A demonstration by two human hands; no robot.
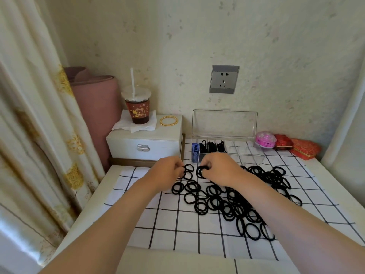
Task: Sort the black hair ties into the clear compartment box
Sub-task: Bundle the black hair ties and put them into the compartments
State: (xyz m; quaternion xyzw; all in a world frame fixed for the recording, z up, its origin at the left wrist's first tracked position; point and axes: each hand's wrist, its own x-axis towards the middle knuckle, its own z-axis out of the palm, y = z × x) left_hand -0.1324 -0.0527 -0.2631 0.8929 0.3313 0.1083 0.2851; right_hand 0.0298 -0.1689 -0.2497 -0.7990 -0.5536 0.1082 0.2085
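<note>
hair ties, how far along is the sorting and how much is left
Early stage. Done: a few left-end compartments of the clear box hold black ties. In hand: the right hand grips a small bunch, and the left hand pinches a single tie. Left: a big pile on the checked cloth; the box's right compartments look empty.

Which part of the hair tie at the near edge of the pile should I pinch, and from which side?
Pinch the near arc of that hair tie, coming straight down on its near side. It lies flat on the checked cloth as an open oval. Its near arc looks free of other ties, while its far side meets the pile, so a pinch there would likely lift it alone.
</note>
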